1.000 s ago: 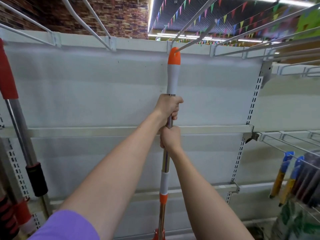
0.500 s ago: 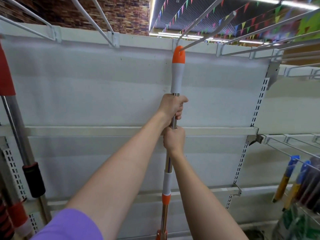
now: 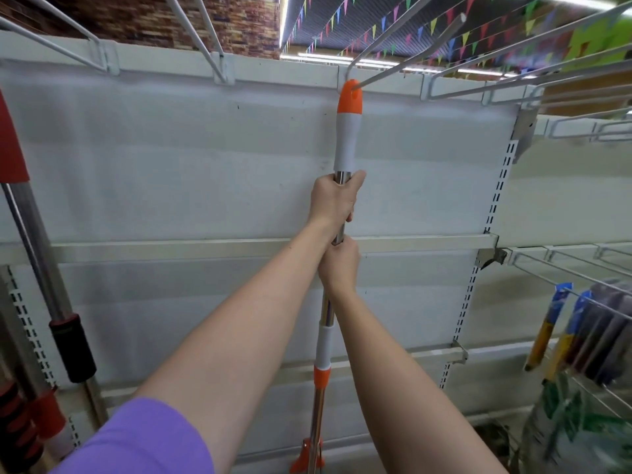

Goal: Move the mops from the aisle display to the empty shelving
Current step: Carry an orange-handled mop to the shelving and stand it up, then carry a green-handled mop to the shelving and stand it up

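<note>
An orange-and-white mop (image 3: 347,142) stands upright in front of the empty white shelving (image 3: 171,172). My left hand (image 3: 337,200) grips its steel pole just under the white grip. Directly below, my right hand (image 3: 340,270) grips the same pole. The orange cap (image 3: 349,97) at the top touches a wire peg (image 3: 407,66) near the top rail. Whether the peg passes through the cap's hole I cannot tell. The mop's lower end with orange fittings (image 3: 306,460) shows at the bottom edge.
A red-handled mop (image 3: 30,217) with a black grip (image 3: 72,350) hangs at the left. More wire pegs (image 3: 191,32) jut out along the top rail. On the right, blue-and-yellow packaged items (image 3: 550,333) hang from a wire rack above a green bag (image 3: 574,429).
Both hands have lifted the mop upward and slightly right. Its orange cap has risen from below the wire peg to touch it.
</note>
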Available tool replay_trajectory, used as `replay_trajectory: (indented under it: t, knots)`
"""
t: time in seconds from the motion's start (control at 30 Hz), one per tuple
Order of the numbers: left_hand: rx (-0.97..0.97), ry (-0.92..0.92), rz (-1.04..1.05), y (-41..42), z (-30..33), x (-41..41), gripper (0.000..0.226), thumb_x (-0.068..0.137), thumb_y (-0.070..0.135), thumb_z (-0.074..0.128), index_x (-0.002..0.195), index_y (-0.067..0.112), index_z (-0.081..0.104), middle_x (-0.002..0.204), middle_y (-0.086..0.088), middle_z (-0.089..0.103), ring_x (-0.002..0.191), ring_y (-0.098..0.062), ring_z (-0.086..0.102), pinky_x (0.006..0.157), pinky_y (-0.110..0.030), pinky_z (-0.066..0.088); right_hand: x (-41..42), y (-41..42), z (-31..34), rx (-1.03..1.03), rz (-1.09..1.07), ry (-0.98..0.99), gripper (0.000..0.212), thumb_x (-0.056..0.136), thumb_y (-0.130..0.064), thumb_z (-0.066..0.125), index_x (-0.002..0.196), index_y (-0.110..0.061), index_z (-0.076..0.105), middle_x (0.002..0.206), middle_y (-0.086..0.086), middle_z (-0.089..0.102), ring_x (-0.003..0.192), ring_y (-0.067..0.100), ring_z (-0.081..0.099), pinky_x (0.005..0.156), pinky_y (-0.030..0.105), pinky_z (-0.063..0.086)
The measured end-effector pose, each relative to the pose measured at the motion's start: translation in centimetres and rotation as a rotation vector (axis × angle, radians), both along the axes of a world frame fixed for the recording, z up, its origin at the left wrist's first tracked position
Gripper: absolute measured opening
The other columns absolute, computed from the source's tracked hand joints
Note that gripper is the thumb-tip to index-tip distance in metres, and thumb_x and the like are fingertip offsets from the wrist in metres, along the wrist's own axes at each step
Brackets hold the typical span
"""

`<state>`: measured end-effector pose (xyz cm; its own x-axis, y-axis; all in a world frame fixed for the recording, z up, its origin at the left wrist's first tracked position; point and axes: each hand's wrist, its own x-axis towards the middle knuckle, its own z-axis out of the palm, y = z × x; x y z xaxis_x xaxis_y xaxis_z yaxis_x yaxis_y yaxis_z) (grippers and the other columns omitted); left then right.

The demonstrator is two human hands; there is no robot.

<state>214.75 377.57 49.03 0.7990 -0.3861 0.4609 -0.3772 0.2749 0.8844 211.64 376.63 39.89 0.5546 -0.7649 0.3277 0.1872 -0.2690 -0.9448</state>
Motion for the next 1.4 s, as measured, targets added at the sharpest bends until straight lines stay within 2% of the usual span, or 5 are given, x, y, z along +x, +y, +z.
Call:
replay_trajectory:
  t: [0.17,0.3,0.47,1.0,1.4]
  knots:
    - [-0.036,-0.175,0.125,0.7,-0.2,-0.8,0.048,0.095,0.044,0.067,0.105,0.013,0.032,0.075,-0.002,0.049,0.046,-0.018,0.045,0.044,-0.033,0.043,-1.1,0.2,0.6,-0.131,-0.027,0.221,0.023,0.088,-0.023,0.049,0.068,-0.013,0.05,0.067,0.006,0.061,0.064,0.029,0.054,0.053,0.033,0.04]
    - [0.024,-0.233,0.318,0.9,-0.6,-1.5,0.043,0.099,0.037,0.061,0.119,0.004,0.043,0.105,-0.011,0.045,0.089,-0.027,0.048,0.076,-0.036,0.042,-2.1,-0.7,-0.3,-0.315,-0.006,0.339,0.027,0.088,-0.035,0.056,0.093,-0.009,0.054,0.102,0.017,0.064,0.095,0.037,0.059,0.077,0.041,0.048]
    - [0.181,-0.449,0.557,2.5,-1.4,-4.4,0.014,0.085,0.002,0.055,0.093,0.012,0.05,0.095,-0.017,0.058,0.094,-0.037,0.052,0.076,-0.036,0.032,-6.5,-1.0,-4.1,-0.196,0.082,0.295,0.04,0.084,-0.04,0.073,0.101,-0.016,0.046,0.102,0.01,0.061,0.093,0.028,0.061,0.084,0.047,0.052]
    - [0.485,-0.367,-0.129,-8.8,-10.0,-24.1,0.016,0.094,0.005,0.063,0.108,0.006,0.071,0.096,-0.01,0.071,0.093,-0.023,0.068,0.085,-0.032,0.055,-28.4,-13.0,-10.5,-0.09,0.002,0.222,0.026,0.091,-0.029,0.069,0.11,-0.013,0.06,0.099,-0.001,0.065,0.079,0.003,0.059,0.064,0.016,0.044]
    - [0.521,-0.419,-0.459,-24.0,-22.5,-43.2,0.016,0.089,0.003,0.066,0.1,0.009,0.076,0.096,-0.008,0.077,0.092,-0.021,0.073,0.089,-0.034,0.057,-50.8,-26.7,-19.0,-0.014,-0.406,0.318,0.018,0.089,-0.03,0.069,0.101,-0.017,0.067,0.093,-0.004,0.072,0.089,0.014,0.067,0.082,0.032,0.053]
